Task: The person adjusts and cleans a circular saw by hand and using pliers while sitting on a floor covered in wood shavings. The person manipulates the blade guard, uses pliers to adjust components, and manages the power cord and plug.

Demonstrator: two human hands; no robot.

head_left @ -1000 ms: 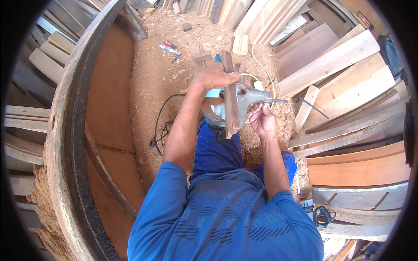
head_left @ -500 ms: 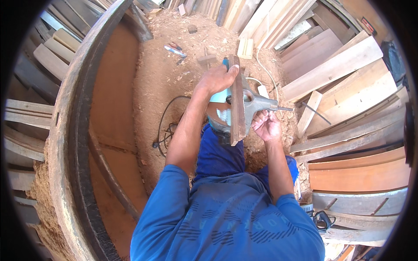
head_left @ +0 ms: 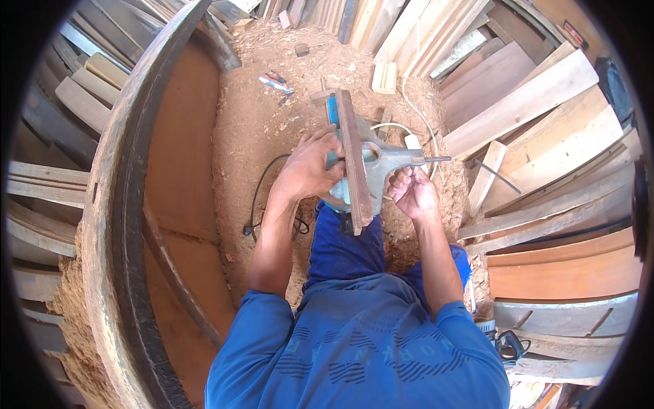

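A teal and grey power tool (head_left: 378, 162) stands over my thigh, its exact kind unclear. Along it runs a long, narrow wooden strip (head_left: 354, 160), slightly tilted. My left hand (head_left: 312, 162) curls its fingers and thumb onto the tool, close against the strip's left side; the strip hides what its fingertips grip. A thin metal rod (head_left: 436, 159) pokes out of the tool's grey arm on the right. Just beneath that arm, my right hand (head_left: 414, 193) is closed in a pinch, palm up. Whatever lies between its fingertips is too small to make out.
On the left rises a large curved wooden form (head_left: 109, 204). Stacked boards (head_left: 538, 102) line the right side. A dark cord (head_left: 262, 198) and a white cord (head_left: 422, 102) lie near the tool. A yellowish block (head_left: 384, 78) and small tools (head_left: 274, 84) rest on the sawdust-covered ground.
My left hand has come off the strip's far top end and moved nearer, to its left side. Strip and tool have shifted slightly left and tilted. My right hand stays under the grey arm.
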